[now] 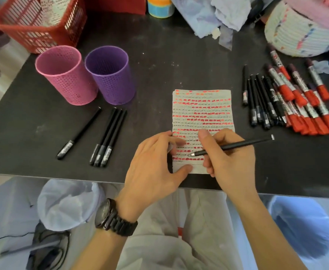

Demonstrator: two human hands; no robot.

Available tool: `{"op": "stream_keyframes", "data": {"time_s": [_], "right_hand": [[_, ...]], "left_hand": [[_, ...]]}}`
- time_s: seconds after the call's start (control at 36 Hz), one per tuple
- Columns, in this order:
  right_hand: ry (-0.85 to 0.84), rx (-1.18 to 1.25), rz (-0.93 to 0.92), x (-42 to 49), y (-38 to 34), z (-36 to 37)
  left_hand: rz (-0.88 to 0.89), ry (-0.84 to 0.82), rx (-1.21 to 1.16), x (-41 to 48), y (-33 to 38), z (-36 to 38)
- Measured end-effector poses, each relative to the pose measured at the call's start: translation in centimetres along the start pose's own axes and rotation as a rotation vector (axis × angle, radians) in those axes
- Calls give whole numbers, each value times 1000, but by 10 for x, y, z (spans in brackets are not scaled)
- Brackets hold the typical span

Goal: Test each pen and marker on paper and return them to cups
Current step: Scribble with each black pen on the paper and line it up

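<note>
A small sheet of paper (202,110) covered in rows of red and black marks lies near the table's front edge. My right hand (230,158) grips a black pen (237,145) with its tip touching the lower part of the sheet. My left hand (156,164) rests on the paper's lower left edge, its fingers flat and its thumb on the bottom margin. Behind and to the left stand a pink mesh cup (66,75) and a purple mesh cup (110,74). In front of them lie one black pen (79,133) and three more black pens (109,137).
At the right lies a heap of black pens (261,100) and red-capped markers (304,102). A red basket (37,22) stands at the back left, a woven basket (300,30) at the back right, and crumpled cloth (218,14) behind the paper. The table edge (62,175) runs below my hands.
</note>
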State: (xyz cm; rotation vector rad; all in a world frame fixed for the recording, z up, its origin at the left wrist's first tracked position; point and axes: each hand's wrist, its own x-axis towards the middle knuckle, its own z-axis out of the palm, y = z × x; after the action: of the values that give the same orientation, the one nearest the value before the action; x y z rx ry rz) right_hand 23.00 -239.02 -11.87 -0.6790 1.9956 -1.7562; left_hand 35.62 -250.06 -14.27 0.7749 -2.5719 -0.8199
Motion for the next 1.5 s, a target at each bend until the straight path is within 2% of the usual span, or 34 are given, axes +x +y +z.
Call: {"op": "stream_keyframes", "data": {"time_s": [0.11, 0.25, 0.5, 1.5], "right_hand": [[76, -141, -56, 1, 12, 8], [124, -188, -92, 0, 23, 7], [108, -274, -144, -1, 26, 8], [107, -292, -130, -1, 24, 8]], "left_hand": [[12, 2, -26, 1, -4, 0], [-5, -24, -29, 2, -3, -1], [-9, -57, -47, 4, -4, -3], [-43, -85, -33, 5, 1, -5]]}}
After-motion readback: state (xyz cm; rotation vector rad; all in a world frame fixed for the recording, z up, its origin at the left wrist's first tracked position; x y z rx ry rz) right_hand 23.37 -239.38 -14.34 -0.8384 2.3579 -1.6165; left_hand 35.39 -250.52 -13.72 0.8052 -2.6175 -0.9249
